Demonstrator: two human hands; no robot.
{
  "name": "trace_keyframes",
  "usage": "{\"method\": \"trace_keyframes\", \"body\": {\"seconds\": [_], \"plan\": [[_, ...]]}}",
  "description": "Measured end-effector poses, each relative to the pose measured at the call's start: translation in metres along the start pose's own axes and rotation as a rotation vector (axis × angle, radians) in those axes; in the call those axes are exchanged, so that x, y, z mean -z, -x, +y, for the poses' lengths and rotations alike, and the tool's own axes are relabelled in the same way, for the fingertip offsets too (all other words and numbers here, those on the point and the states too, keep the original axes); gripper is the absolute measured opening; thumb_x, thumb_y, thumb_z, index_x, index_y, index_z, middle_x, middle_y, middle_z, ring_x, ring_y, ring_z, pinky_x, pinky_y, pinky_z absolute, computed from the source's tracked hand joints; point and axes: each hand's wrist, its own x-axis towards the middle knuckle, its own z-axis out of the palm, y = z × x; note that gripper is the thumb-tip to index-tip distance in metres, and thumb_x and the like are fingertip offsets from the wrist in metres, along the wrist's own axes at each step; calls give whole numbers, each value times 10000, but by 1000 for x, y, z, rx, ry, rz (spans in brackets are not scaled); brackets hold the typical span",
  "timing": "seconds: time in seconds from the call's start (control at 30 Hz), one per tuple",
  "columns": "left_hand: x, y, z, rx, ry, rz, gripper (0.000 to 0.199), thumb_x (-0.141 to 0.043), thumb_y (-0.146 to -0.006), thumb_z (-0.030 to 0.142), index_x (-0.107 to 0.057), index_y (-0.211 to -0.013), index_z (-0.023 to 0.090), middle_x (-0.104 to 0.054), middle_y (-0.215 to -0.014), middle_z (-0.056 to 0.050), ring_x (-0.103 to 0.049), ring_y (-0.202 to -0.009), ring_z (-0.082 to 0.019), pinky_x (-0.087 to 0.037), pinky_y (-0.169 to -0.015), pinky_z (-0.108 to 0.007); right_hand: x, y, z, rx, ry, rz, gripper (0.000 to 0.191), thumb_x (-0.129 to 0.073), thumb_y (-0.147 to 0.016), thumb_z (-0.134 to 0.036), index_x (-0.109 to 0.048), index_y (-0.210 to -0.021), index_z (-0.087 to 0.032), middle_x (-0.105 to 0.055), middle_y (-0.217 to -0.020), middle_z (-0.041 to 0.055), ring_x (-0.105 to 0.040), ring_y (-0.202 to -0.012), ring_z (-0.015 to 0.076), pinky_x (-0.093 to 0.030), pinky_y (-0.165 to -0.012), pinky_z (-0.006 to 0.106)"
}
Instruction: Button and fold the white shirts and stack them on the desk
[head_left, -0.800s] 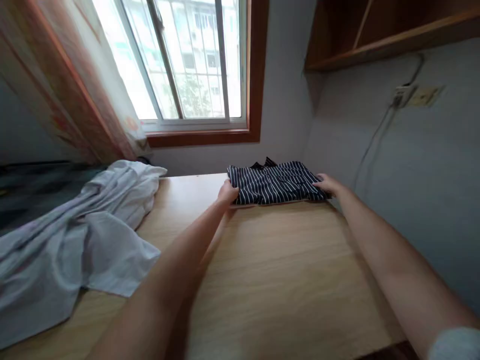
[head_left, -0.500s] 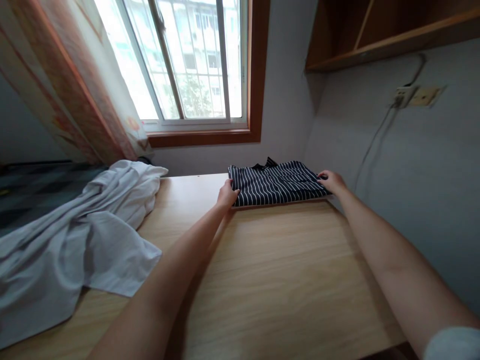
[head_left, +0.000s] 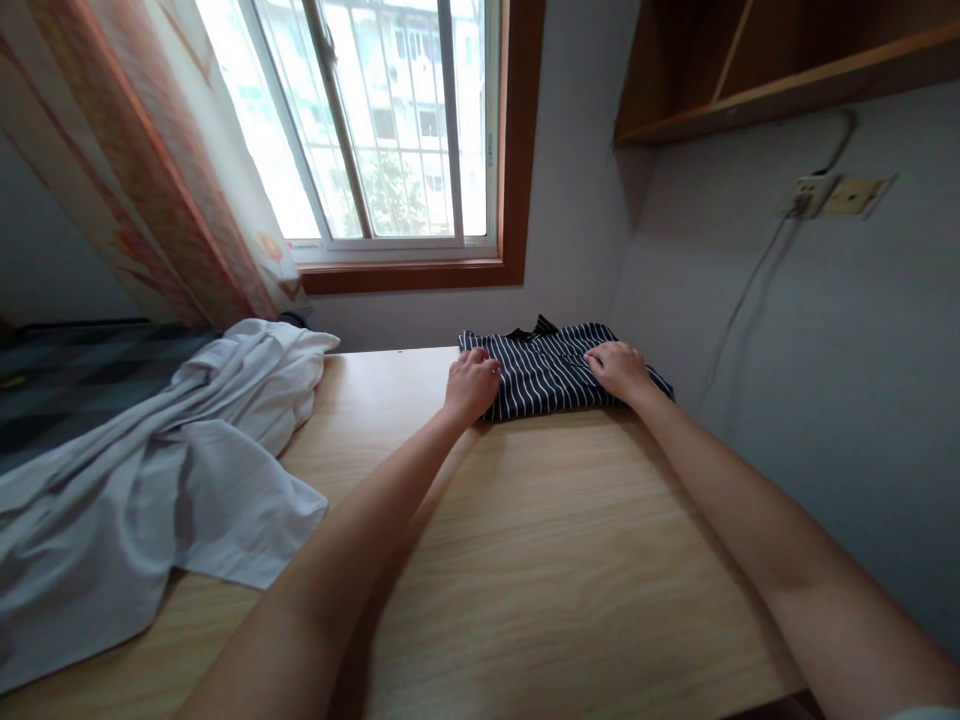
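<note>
A black shirt with white stripes lies folded at the far end of the wooden table, its dark collar pointing at the window. My left hand is over the shirt's left part, fingers bent and the thumb towards the middle. On the right part of the shirt is my right hand, palm down with loosely curled fingers and a gap beside the thumb. No cloth shows pinched in either hand, though the undersides of both are hidden.
A crumpled white cloth covers the left side of the wooden table. Behind are a barred window and a patterned curtain. A wooden shelf and a socket with a cord are on the right wall.
Both hands have left the shirt's side edges and moved inward onto its top, the right hand farther than the left. The shirt stays in nearly the same place.
</note>
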Motion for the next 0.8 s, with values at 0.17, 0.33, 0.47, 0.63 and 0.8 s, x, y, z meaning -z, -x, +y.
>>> {"method": "trace_keyframes", "body": {"seconds": [0.17,0.33,0.47,0.63,0.8], "plan": [[-17,9,4,-47,15,-266,572,-310,-999,572,-519,-1442,275,-412,-1578,-64,-340,-1448,-306,-273,-1177,-502,-27,16,-59,2,-147,-208,588,-303,-1001,-598,-509,-1456,-287,-441,-1551,90,-384,-1411,314,-291,-1138,556],[-32,17,-5,-7,20,-382,650,-276,-982,630,-416,-1516,288,-328,-1621,-87,-238,-1501,-339,-259,-1177,-536,-42,25,-67,-38,-110,-331,654,-265,-976,-678,-398,-1522,-344,-269,-1643,68,-230,-1496,347,-153,-1160,663],[-28,22,-4,-2,22,-338,604,-292,-999,579,-451,-1489,264,-358,-1605,-104,-249,-1500,-327,-216,-1182,-594,-41,25,-66,-42,-106,-341,650,-258,-976,-679,-393,-1523,-354,-262,-1646,64,-227,-1500,336,-152,-1166,653],[-10,47,-12,13,-24,-111,492,-305,-1023,413,-495,-1437,227,-419,-1568,-96,-302,-1477,-273,-175,-1214,-552,-46,28,-65,-40,-116,-279,618,-283,-985,-649,-435,-1501,-345,-302,-1630,72,-263,-1486,332,-159,-1163,654],[27,80,-68,63,-139,-64,462,-397,-979,356,-536,-1399,221,-448,-1545,-121,-366,-1440,-278,-247,-1194,-491,-43,38,-67,-19,-191,-96,488,-442,-971,-521,-582,-1376,-288,-414,-1560,116,-312,-1457,332,-188,-1139,678]]}}
